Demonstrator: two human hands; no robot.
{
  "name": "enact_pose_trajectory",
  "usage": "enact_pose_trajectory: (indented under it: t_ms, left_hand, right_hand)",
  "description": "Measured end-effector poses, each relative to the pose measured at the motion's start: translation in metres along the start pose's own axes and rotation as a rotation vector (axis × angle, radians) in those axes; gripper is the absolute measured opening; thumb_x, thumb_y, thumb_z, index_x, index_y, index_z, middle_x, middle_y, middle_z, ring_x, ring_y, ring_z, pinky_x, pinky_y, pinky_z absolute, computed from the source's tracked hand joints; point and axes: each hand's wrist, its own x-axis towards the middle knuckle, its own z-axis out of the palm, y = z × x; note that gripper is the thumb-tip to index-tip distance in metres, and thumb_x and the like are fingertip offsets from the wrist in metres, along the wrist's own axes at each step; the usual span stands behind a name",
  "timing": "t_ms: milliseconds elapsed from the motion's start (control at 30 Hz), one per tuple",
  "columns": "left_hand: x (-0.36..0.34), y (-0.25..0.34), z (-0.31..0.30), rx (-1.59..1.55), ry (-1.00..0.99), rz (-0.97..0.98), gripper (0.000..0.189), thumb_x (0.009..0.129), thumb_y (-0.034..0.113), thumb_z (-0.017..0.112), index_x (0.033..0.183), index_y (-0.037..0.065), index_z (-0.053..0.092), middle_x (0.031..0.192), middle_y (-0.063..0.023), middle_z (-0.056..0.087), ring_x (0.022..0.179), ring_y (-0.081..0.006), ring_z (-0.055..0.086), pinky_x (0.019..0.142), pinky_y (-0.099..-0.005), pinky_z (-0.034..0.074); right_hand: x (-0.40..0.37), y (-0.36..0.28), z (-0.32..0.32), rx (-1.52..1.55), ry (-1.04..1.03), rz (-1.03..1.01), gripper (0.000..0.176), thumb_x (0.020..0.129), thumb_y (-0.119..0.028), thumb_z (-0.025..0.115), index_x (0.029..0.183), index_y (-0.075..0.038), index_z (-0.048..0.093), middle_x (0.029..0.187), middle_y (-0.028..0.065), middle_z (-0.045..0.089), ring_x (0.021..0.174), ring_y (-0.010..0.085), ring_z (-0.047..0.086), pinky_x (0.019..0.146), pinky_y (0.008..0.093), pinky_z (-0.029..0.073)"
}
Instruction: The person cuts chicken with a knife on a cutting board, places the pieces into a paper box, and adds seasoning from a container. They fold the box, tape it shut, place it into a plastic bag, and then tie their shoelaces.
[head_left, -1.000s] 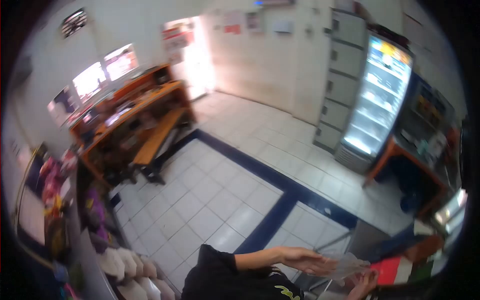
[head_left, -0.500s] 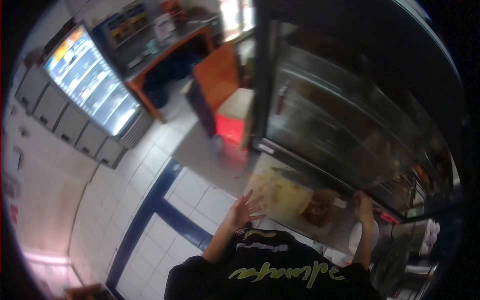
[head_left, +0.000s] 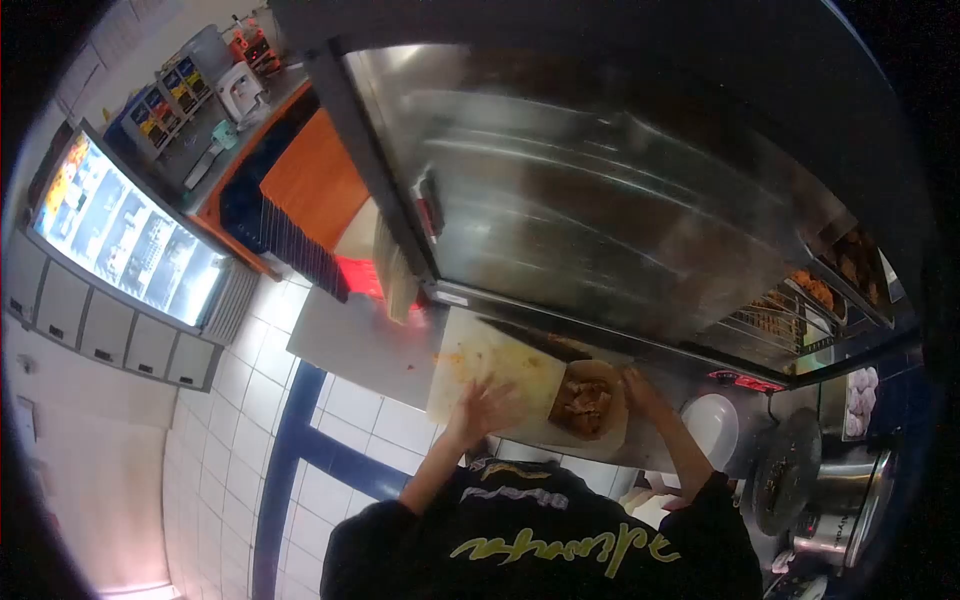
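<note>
My left hand, fingers spread and holding nothing, is over the near edge of a pale cutting board marked with yellow and orange food stains. My right hand is at the right side of an open food box, its fingers closed at the rim. Brown pieces of cooked food, perhaps meat, lie in the box. A long dark blade, seemingly a knife, lies along the board's far side.
A glass-fronted warming cabinet rises behind the counter, with trays of food at its right. A white plate, a dark round pan and a steel pot stand right. A stack of flat boxes and a lit drinks fridge are left.
My right hand has moved left from beside the cabinet edge to the food box. My left hand has come over the board, still spread. The whole view has shifted, and the blur has lessened.
</note>
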Motion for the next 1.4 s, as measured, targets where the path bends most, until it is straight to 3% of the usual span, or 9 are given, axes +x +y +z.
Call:
enact_pose_trajectory:
  t_ms: [167,367,467,533,567,667,867,1033,1400]
  left_hand:
    - [0.07,-0.012,-0.005,-0.204,-0.126,-0.032,0.077,0.084,0.066,0.037,0.142,0.019,0.02,0.137,-0.0156,0.039,0.123,-0.0366,0.04,0.101,-0.0547,0.03]
    - [0.088,-0.011,-0.017,-0.244,-0.223,0.071,0.087,0.081,0.067,0.041,0.139,0.005,0.025,0.137,-0.0188,0.037,0.124,-0.0344,0.039,0.103,-0.0489,0.03]
    - [0.035,0.029,0.022,-0.024,-0.022,0.01,0.074,0.087,0.057,0.042,0.134,0.001,0.031,0.134,-0.0203,0.041,0.122,-0.0336,0.041,0.102,-0.0469,0.032]
    - [0.009,0.048,0.031,0.124,0.087,0.035,0.059,0.092,0.045,0.043,0.13,0.0,0.038,0.132,-0.0188,0.044,0.12,-0.0337,0.043,0.1,-0.0438,0.035]
    - [0.004,0.054,0.026,0.126,0.089,0.031,0.059,0.092,0.045,0.043,0.13,0.0,0.038,0.132,-0.0188,0.044,0.12,-0.0337,0.043,0.1,-0.0438,0.035]
    - [-0.017,0.076,-0.003,0.454,0.423,0.313,0.048,0.094,0.036,0.041,0.127,0.0,0.042,0.13,-0.0178,0.045,0.118,-0.0342,0.045,0.1,-0.0416,0.036]
    - [-0.029,0.101,-0.109,1.629,1.049,1.02,0.045,0.095,0.028,0.037,0.13,0.0,0.04,0.135,-0.02,0.039,0.125,-0.0338,0.036,0.103,-0.0445,0.029]
    - [-0.013,0.132,-0.111,1.849,0.21,0.839,0.056,0.086,0.026,0.049,0.135,0.002,0.034,0.14,-0.0214,0.03,0.13,-0.0381,0.026,0.109,-0.044,0.019]
    - [0.056,0.164,-0.114,2.001,-0.073,0.733,0.071,0.082,0.032,0.055,0.139,0.001,0.025,0.143,-0.0216,0.022,0.133,-0.0385,0.02,0.108,-0.0439,0.022]
  right_hand:
    - [0.004,-0.026,-0.027,0.427,-0.134,0.051,0.036,0.079,-0.006,0.056,0.115,-0.002,0.048,0.112,0.0212,0.049,0.109,0.0373,0.045,0.093,0.0408,0.038]
    - [0.013,-0.021,-0.031,-0.16,0.054,-0.064,0.039,0.081,-0.006,0.054,0.119,-0.004,0.046,0.112,0.0186,0.05,0.106,0.0353,0.048,0.091,0.0409,0.039]
    - [0.023,-0.057,-0.086,-0.317,0.052,-0.05,0.034,0.079,-0.003,0.053,0.113,-0.003,0.051,0.105,0.0176,0.053,0.104,0.0346,0.051,0.09,0.0443,0.039]
    - [0.033,-0.094,-0.145,0.192,0.125,0.196,0.03,0.078,-0.005,0.054,0.108,-0.006,0.058,0.103,0.0165,0.057,0.102,0.0344,0.053,0.091,0.0453,0.039]
    - [0.044,-0.108,-0.162,0.131,0.457,-0.016,0.032,0.08,-0.006,0.051,0.111,-0.009,0.058,0.106,0.0145,0.059,0.104,0.0329,0.053,0.091,0.0465,0.039]
    - [0.093,-0.15,-0.214,-0.287,1.049,-0.361,0.037,0.087,-0.021,0.047,0.123,-0.02,0.054,0.126,0.0125,0.052,0.118,0.0312,0.046,0.097,0.0495,0.032]
    - [0.135,-0.128,-0.227,-0.932,1.247,-0.179,0.053,0.092,-0.051,0.031,0.133,-0.019,0.043,0.14,0.0156,0.036,0.13,0.0363,0.03,0.105,0.0557,0.018]
    - [0.087,-0.076,-0.252,-0.931,1.25,-0.154,0.057,0.092,-0.052,0.032,0.137,-0.018,0.036,0.145,0.0167,0.024,0.135,0.0386,0.018,0.107,0.056,0.011]
    - [-0.068,0.023,-0.302,-0.836,1.062,0.278,0.054,0.097,-0.037,0.03,0.144,-0.015,0.014,0.15,0.012,0.008,0.137,0.0332,0.01,0.11,0.046,0.015]
